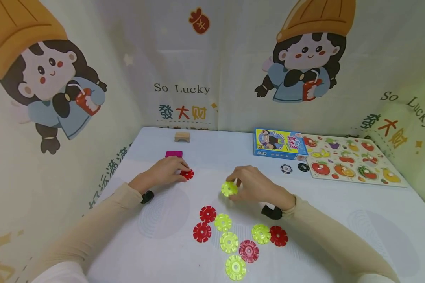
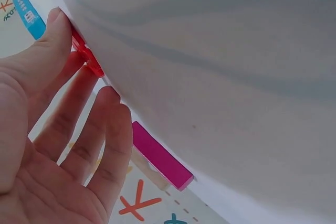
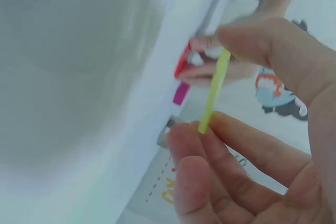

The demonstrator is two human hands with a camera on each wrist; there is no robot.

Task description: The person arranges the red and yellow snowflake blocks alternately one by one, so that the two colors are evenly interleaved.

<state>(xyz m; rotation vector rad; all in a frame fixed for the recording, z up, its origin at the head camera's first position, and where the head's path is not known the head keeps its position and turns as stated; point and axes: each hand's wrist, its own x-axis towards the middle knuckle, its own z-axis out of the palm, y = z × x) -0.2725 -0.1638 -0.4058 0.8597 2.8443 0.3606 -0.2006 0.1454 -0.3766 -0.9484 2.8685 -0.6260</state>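
My left hand [image 1: 167,170] pinches the edge of a red notched building disc [image 1: 187,174] at the table's left middle; in the left wrist view the red disc [image 2: 90,59] is edge-on between thumb and fingertips. My right hand [image 1: 256,185] holds a yellow-green notched building disc [image 1: 229,189] above the table, thumb on one edge and fingertips on the opposite one, as the yellow-green disc [image 3: 214,95] shows in the right wrist view. Nearer to me lie several loose discs, among them a red disc [image 1: 207,214], a yellow-green disc [image 1: 235,267] and a pinkish-red disc [image 1: 248,251].
A magenta block [image 1: 174,153] lies just beyond my left hand, with a wooden arch block [image 1: 182,136] behind it. At the back right are a blue-and-yellow box [image 1: 279,144], a fruit puzzle board [image 1: 354,161], a white chip [image 1: 286,169] and a black chip [image 1: 303,167].
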